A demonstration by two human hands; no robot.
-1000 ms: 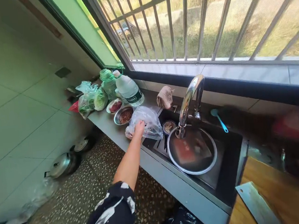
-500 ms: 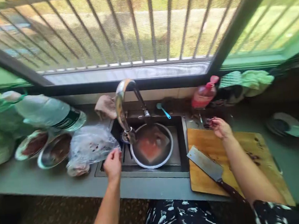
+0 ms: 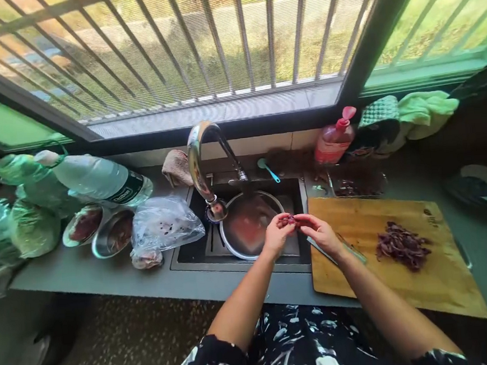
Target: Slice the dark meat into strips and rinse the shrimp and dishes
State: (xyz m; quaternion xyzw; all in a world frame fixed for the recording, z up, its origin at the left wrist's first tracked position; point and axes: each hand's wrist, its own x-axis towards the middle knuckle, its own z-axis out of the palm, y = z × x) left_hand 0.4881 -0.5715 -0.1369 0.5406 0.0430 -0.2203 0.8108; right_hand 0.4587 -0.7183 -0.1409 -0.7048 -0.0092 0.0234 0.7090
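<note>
My left hand (image 3: 276,235) and my right hand (image 3: 321,232) meet above the right edge of the sink (image 3: 190,255). Together they pinch a small dark reddish piece of meat (image 3: 290,220). Below them stands a steel basin (image 3: 251,227) with pinkish water, under the curved tap (image 3: 201,157). Just right of my hands lies a wooden cutting board (image 3: 385,272) with a pile of sliced dark meat (image 3: 402,244). A cleaver (image 3: 352,251) lies on the board, mostly hidden behind my right wrist.
On the counter at left: a clear plastic bag with meat (image 3: 163,228), two steel bowls (image 3: 104,233), a large water bottle (image 3: 100,180), bagged greens (image 3: 23,222). A red sauce bottle (image 3: 333,139), cloths (image 3: 407,114) and a blue brush (image 3: 268,170) line the windowsill side.
My left hand left the plastic bag and came right. My right hand drew back from the board's far corner. Both now hold a meat piece over the sink. The view swung right.
</note>
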